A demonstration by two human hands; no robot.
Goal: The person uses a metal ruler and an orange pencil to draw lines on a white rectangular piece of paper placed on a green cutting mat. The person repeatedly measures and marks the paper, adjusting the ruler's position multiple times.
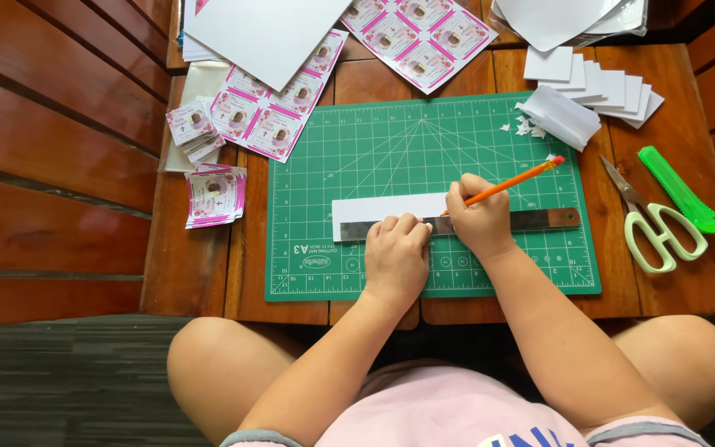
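My left hand (395, 258) presses flat on a metal ruler (539, 219) that lies across a green cutting mat (357, 149). Under the ruler sits a white paper strip (382, 205). My right hand (478, 218) grips an orange pencil (516, 181), its tip down at the ruler's upper edge on the paper and its other end pointing up to the right.
Scissors with pale green handles (659, 232) and a green utility knife (680, 189) lie to the right of the mat. White cut cards (597, 83) and folded paper (560, 114) sit at the upper right. Pink printed sheets (419, 33) and small card stacks (213, 194) lie above and to the left.
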